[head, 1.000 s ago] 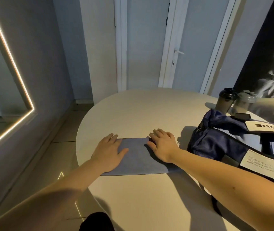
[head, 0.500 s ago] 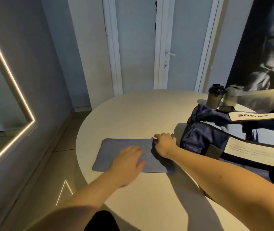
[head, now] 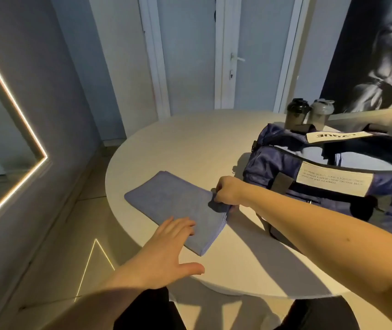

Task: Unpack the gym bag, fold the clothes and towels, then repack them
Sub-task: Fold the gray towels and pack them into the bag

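A folded blue-grey towel [head: 173, 206] lies flat near the left edge of the round beige table [head: 190, 144], turned at an angle. My right hand [head: 228, 190] pinches the towel's right edge, lifting it slightly. My left hand [head: 166, 253] is open with straight fingers, fingertips touching the towel's near corner. The navy gym bag [head: 285, 172] with white labels stands just right of the towel, its top open and its inside hidden.
Two shaker bottles, one dark-lidded [head: 296, 113] and one grey-lidded [head: 321, 111], stand behind the bag. A white door [head: 245, 51] is beyond the table. An LED-lit mirror [head: 7, 108] is on the left wall. My legs show under the table's near edge.
The towel has turned from lying square to lying at an angle. My right hand went from flat on it to pinching its right edge. My left hand slid toward the near corner.
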